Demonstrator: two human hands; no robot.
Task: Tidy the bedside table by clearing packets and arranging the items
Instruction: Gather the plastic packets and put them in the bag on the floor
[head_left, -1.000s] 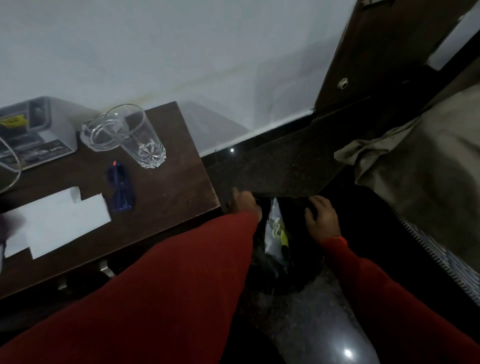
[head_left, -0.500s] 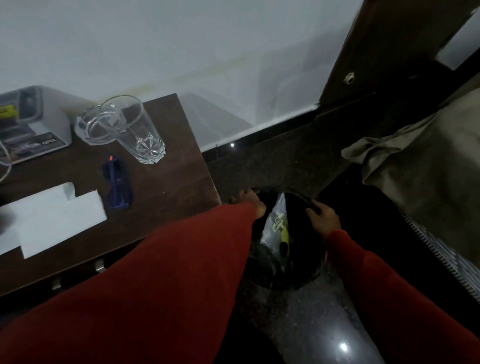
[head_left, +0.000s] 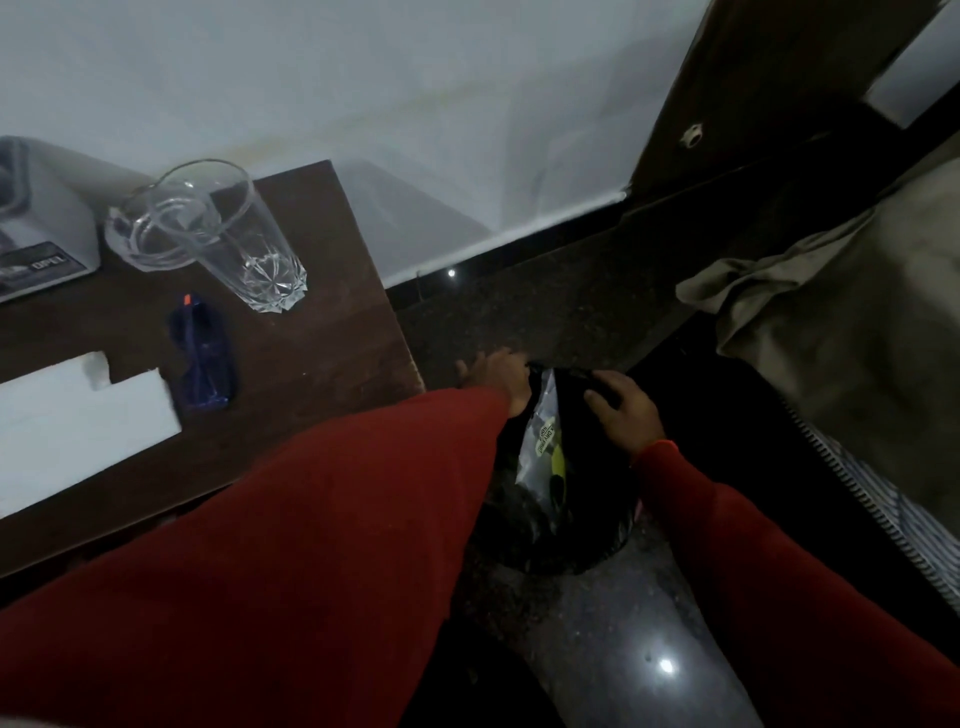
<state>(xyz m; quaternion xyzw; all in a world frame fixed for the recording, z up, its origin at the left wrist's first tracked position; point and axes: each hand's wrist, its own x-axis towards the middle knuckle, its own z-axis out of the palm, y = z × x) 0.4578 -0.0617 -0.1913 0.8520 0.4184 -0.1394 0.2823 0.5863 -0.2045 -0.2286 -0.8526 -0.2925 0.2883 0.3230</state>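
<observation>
both my hands are down at the black bin bag (head_left: 582, 525) on the floor just past the corner of the bedside table (head_left: 332, 332). my left hand (head_left: 498, 376) curls over the bag's near rim, though how tightly it grips i cannot tell. my right hand (head_left: 623, 410) lies on the far rim with fingers spread, loosely pressing the plastic. a silver packet (head_left: 540, 441) with yellow print stands inside the bag between them. on the table are a tall glass (head_left: 234, 234) touching a glass ashtray (head_left: 150, 234), a blue lighter (head_left: 202, 358) and a white paper (head_left: 78, 415).
</observation>
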